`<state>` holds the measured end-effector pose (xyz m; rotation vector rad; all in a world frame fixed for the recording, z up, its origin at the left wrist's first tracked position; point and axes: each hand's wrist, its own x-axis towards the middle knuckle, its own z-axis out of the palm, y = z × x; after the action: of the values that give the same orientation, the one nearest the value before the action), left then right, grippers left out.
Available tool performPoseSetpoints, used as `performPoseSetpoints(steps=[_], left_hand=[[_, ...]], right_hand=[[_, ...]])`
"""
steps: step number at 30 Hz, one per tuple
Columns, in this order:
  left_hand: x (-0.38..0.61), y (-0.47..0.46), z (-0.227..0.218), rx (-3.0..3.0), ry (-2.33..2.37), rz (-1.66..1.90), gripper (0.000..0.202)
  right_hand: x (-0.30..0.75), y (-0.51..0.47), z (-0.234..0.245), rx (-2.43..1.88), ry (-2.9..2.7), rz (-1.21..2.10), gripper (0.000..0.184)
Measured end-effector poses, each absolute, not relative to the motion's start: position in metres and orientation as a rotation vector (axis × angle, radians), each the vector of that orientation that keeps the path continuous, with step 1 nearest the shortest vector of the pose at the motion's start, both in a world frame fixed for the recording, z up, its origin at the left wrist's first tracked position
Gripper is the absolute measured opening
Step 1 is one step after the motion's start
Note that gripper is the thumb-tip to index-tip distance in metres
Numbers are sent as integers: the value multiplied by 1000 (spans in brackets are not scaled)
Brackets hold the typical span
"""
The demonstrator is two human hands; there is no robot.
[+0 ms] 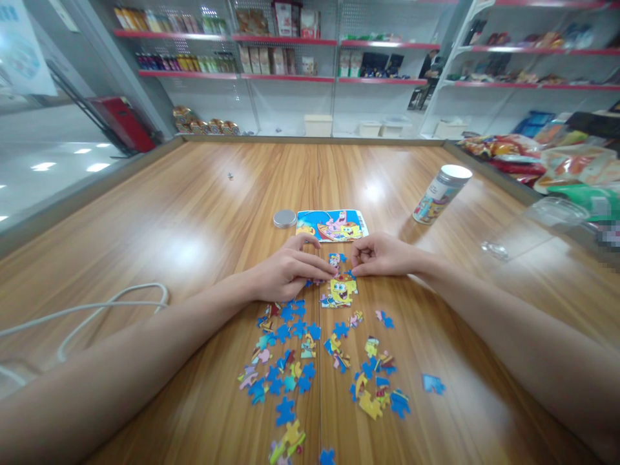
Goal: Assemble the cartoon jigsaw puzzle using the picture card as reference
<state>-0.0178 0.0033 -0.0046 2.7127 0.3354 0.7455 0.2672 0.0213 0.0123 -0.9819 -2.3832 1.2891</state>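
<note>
My left hand lies over the puzzle with its fingers stretched out. A fingertip touches the joined jigsaw pieces, which show a yellow cartoon face. To their right, my right hand has its fingers curled in a pinch, with a small blue puzzle piece at the fingertips. Part of the joined section is hidden under my left hand. Just beyond both hands lies a picture card with pink and yellow cartoon figures. Loose jigsaw pieces are scattered nearer to me, mostly blue, yellow and pink.
A round metal lid sits left of the card. A printed can stands at the right, near a clear plastic container. A white cable loops at the left. Packaged goods line the right edge; stocked shelves stand behind.
</note>
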Motion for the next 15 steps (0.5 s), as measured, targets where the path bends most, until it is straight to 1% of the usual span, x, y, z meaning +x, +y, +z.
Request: performPoseSetpoints(steps=[7, 15], left_hand=[[-16, 2, -6, 2712, 291, 816, 56], [-17, 1, -5, 2745, 315, 769, 49]], right_hand=[[268, 22, 9, -990, -2384, 1262, 22], [268, 23, 8, -990, -2365, 1277, 23]])
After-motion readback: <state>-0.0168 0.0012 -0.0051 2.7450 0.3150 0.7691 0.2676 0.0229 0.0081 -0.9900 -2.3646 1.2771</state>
